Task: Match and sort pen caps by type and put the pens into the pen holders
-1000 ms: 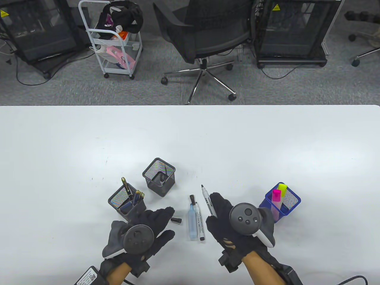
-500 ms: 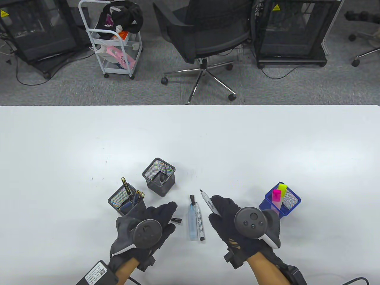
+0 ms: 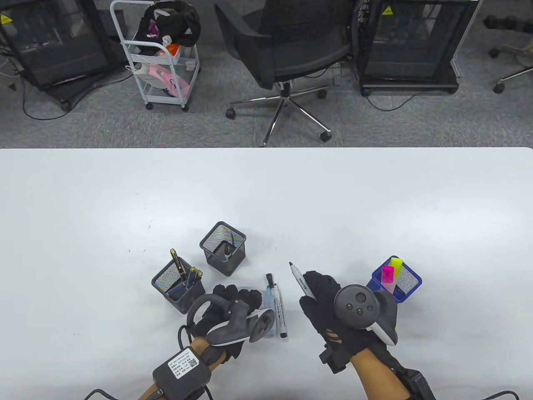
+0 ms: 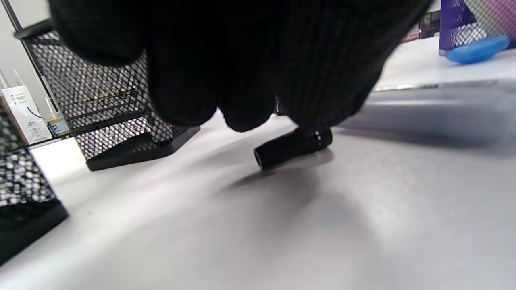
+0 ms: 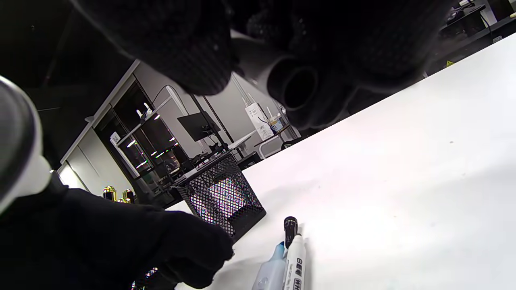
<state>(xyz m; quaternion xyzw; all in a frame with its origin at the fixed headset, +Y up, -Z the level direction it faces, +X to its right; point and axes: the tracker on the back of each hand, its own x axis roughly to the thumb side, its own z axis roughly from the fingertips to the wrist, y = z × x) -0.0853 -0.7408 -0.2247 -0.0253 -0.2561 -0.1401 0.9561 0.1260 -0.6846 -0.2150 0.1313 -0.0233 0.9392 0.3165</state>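
Gloved fingertips [image 4: 246, 108] hang just above a black pen cap [image 4: 292, 147] lying on the table [image 4: 363, 225].

Left hand [image 3: 227, 302]: at about 6 o'clock of the table view, rolled onto its edge so the tracker [image 3: 243, 327] faces 3 o'clock.
Left fingers [image 4: 242, 80]: hang down bunched; the tips are right at a small black cap [image 4: 292, 147], and whether they pinch it cannot be told.
Left wrist: bare forearm runs to 7 o'clock, a black box [image 3: 181, 371] strapped on it.
Right hand [image 3: 329, 298]: at about 5 o'clock, back up, its tracker [image 3: 356, 306] on top.
Right fingers [image 5: 181, 44]: curled round a marker [image 3: 300, 278], whose bare tip points to 11 o'clock.
Right wrist: forearm leaves toward 5 o'clock.
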